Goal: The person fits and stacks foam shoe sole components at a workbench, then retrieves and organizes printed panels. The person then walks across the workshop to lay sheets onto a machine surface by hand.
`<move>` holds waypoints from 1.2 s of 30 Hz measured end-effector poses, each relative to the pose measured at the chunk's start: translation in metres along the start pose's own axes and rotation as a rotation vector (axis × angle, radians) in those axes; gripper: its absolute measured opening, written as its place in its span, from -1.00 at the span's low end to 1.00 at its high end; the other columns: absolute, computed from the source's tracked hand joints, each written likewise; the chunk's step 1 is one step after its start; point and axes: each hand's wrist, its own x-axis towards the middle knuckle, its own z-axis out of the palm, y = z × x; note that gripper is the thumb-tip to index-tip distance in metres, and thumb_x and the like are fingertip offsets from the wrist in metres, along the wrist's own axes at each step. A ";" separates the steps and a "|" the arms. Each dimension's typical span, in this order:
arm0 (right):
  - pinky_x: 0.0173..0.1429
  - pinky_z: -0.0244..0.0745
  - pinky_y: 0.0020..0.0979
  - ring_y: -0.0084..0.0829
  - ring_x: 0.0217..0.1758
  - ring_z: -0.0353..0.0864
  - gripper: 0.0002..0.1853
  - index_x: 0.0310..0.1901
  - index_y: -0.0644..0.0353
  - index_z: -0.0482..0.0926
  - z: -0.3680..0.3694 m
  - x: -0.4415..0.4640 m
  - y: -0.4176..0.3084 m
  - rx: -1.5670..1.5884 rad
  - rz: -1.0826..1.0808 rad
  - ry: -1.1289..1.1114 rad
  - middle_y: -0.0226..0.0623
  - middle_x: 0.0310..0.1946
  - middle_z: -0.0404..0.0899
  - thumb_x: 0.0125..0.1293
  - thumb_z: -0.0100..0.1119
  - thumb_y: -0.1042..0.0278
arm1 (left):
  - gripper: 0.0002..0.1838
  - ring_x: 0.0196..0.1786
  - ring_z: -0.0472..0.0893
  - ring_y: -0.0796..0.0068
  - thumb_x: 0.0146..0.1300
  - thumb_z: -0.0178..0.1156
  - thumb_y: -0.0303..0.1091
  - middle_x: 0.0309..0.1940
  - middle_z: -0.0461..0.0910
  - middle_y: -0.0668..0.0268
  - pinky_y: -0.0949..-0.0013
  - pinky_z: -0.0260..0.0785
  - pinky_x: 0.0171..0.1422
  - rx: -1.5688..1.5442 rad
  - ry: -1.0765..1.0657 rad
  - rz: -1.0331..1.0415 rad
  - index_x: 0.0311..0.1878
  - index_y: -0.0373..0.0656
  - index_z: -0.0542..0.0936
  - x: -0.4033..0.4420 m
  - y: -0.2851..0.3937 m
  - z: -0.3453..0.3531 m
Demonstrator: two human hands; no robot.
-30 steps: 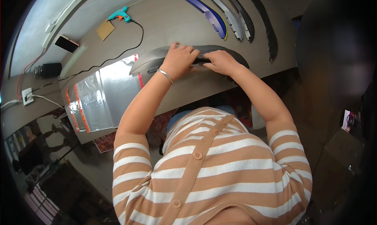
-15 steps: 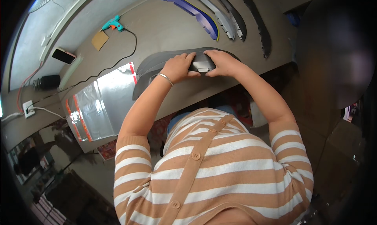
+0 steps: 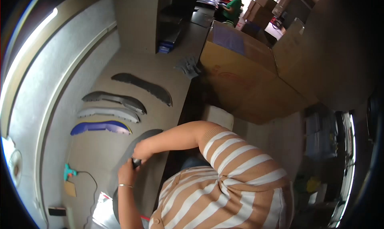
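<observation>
A long curved grey panel (image 3: 155,133) lies on the table, partly hidden by my arms and hands. At its middle is a small dark piece (image 3: 137,162), with one hand on either side of it. My left hand (image 3: 127,171), with a bangle at the wrist, closes on the near side of this dark piece. From the other side my right hand (image 3: 142,150) has its fingers curled against it. Most fingertips are hidden, and whether the dark piece is fixed to the panel cannot be made out.
Beyond my hands lie a blue curved panel (image 3: 100,128), a silver one (image 3: 109,114) and darker ones (image 3: 142,87). A teal glue gun (image 3: 70,172), a phone (image 3: 57,211) and a grey glove (image 3: 188,67) rest on the table (image 3: 160,65). Large cartons (image 3: 236,79) stand right; a person (image 3: 232,7) is farther back.
The view has swung to the right, bringing cartons and a distant person into sight. Both hands stay at the dark piece on the grey panel.
</observation>
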 end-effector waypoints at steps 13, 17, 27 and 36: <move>-0.39 0.53 -0.27 -0.37 -0.46 0.58 -0.37 -0.44 0.29 0.62 -0.041 -0.041 0.021 0.489 0.241 -0.389 -0.27 -0.48 0.63 0.19 0.06 -0.29 | -0.75 -0.46 0.64 0.29 0.20 -0.02 -0.30 -0.58 0.63 0.22 0.27 0.46 -0.25 -0.110 -0.324 0.061 -0.32 -0.26 0.59 0.006 0.009 -0.039; -0.38 0.51 -0.26 -0.30 -0.46 0.61 -0.44 -0.45 0.21 0.62 -0.035 -0.046 0.013 0.208 0.039 -0.233 -0.22 -0.55 0.62 0.20 0.08 -0.24 | -0.73 -0.49 0.63 0.31 0.22 -0.02 -0.26 -0.59 0.63 0.26 0.27 0.46 -0.27 -0.211 -0.433 -0.012 -0.26 -0.19 0.61 0.007 0.009 -0.042; -0.39 0.57 -0.36 -0.41 -0.46 0.59 -0.65 -0.21 0.19 0.63 -0.022 -0.052 0.038 0.993 0.113 -0.247 -0.30 -0.51 0.58 0.29 0.11 0.03 | -0.69 -0.51 0.56 0.43 0.25 0.00 -0.17 -0.60 0.61 0.27 0.36 0.39 -0.31 -0.348 -0.473 -0.028 -0.24 -0.23 0.59 0.005 0.005 -0.042; -0.20 0.56 -0.21 -0.18 -0.32 0.64 -0.66 -0.27 0.15 0.62 0.002 -0.057 0.022 0.057 -0.047 0.404 -0.16 -0.42 0.62 0.06 0.32 0.05 | -0.49 -0.38 0.59 0.03 0.20 0.12 0.11 -0.44 0.61 0.06 0.12 0.38 -0.26 -0.180 -0.104 0.078 -0.17 -0.23 0.53 0.003 0.002 -0.026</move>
